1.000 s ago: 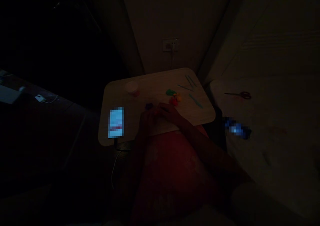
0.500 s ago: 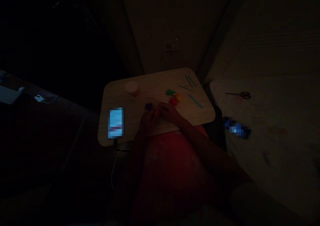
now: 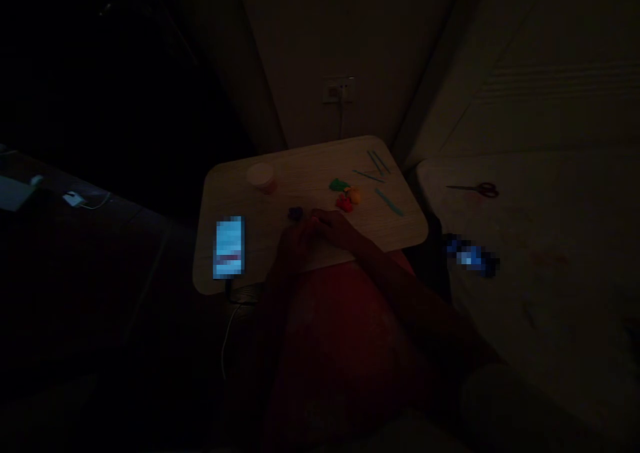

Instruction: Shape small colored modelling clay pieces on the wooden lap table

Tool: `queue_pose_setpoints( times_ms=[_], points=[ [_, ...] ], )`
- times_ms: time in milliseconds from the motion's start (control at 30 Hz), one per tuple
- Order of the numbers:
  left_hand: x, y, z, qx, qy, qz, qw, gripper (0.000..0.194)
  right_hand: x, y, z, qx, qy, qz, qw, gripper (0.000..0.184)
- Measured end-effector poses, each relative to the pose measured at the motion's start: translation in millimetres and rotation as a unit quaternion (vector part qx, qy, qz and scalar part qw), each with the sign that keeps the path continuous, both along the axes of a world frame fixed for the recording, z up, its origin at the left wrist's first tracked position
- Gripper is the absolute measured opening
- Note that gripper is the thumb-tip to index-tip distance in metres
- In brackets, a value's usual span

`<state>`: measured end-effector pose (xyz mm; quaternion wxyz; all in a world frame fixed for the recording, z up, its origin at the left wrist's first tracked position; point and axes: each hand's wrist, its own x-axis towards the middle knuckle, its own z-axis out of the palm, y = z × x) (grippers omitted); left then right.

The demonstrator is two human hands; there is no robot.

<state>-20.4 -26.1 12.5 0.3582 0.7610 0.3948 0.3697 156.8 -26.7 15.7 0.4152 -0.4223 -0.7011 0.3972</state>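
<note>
My left hand [image 3: 296,238] and my right hand [image 3: 336,227] meet at the near side of the small wooden table. Their fingers are closed together around a small piece of pink modelling clay [image 3: 315,220], mostly hidden by the fingers. Just beyond my left fingertips lies a dark purple lump of clay [image 3: 295,213]. Past my right hand sit a red lump [image 3: 345,203], an orange-yellow lump [image 3: 353,195] and a green lump [image 3: 339,184], close against one another. The scene is very dark, so fine finger detail is lost.
A lidded tub [image 3: 262,177] stands at the table's back left, a lit phone [image 3: 229,247] at its left edge. Several thin teal tools [image 3: 389,201] lie at the right. Scissors [image 3: 477,189] and a blurred bright device [image 3: 470,256] rest on the pale surface beyond.
My hands have turned slightly, so more of the pink clay shows between the fingers. The whole view has shifted a little; the objects on the table stay in place.
</note>
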Motion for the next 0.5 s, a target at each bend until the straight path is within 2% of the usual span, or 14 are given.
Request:
queue_pose_setpoints(
  times_ms=[100, 233, 367, 500],
  points=[
    [0.8, -1.2, 3.2, -0.016, 0.006, 0.008, 1.000, 0.054, 1.7, 0.8, 1.5, -0.024, 0.044, 0.015, 0.999, 0.058],
    [3.1, -2.5, 7.5, -0.049, -0.003, 0.011, 0.999, 0.053, 3.6, 3.1, -2.9, -0.047, 0.085, 0.010, 0.995, 0.059],
    [1.2, -1.5, 7.3, -0.078, -0.048, 0.036, 0.995, 0.051, 2.9, 4.6, -7.1, -0.045, 0.101, -0.028, 0.993, 0.058],
    [-2.3, 2.8, 2.5, -0.064, -0.083, 0.054, 0.993, 0.055, 0.3, 3.9, -5.6, -0.014, 0.075, -0.075, 0.994, 0.056]
  ],
)
